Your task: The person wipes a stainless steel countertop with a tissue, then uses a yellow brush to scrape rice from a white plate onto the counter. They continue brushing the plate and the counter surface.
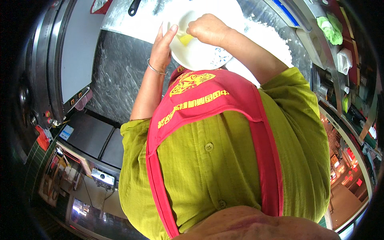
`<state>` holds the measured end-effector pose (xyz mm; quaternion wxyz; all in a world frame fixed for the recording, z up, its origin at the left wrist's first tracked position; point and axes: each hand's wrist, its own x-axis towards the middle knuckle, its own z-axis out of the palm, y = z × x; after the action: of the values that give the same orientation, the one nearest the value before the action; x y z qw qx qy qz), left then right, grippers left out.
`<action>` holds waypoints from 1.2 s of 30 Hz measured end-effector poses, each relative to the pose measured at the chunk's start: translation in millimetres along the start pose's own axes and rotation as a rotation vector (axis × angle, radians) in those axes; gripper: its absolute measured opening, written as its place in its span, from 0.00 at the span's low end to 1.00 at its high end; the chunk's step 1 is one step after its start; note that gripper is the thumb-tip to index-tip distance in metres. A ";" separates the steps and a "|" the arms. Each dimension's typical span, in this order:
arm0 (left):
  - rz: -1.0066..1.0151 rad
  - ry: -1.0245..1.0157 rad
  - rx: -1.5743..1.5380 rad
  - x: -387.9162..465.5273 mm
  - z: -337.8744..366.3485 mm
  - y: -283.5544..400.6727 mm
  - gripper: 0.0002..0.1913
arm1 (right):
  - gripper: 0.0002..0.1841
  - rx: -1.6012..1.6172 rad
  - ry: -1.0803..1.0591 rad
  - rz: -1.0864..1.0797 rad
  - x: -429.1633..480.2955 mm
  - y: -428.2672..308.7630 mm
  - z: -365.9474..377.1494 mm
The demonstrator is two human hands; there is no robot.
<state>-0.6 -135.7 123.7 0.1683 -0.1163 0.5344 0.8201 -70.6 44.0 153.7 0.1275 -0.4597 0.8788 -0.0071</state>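
My left hand, with a bangle on its wrist, holds the left side of a white bowl with a blue flower pattern. The bowl is tilted close against my red apron. Over the bowl my right hand has its fingers curled; whether it holds something small there is hidden by the glare and the fingers. Just below its fingertips, a yellow patch shows inside the bowl; I cannot tell if it is liquid or a solid piece.
White flour lies spread on the dark worktop at the right. A black handle rests at the top left. A metal appliance with a flat lid stands at the left. Green cloths hang at the far right.
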 end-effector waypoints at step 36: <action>-0.031 0.080 -0.034 -3.6 -9.4 -9.3 0.33 | 0.11 0.521 0.171 0.731 -14.5 79.3 49.1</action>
<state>6.6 -141.4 113.6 0.1574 -0.1600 0.5249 0.8210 -115.2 106.6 99.1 0.1601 -0.0699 0.9596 -0.2205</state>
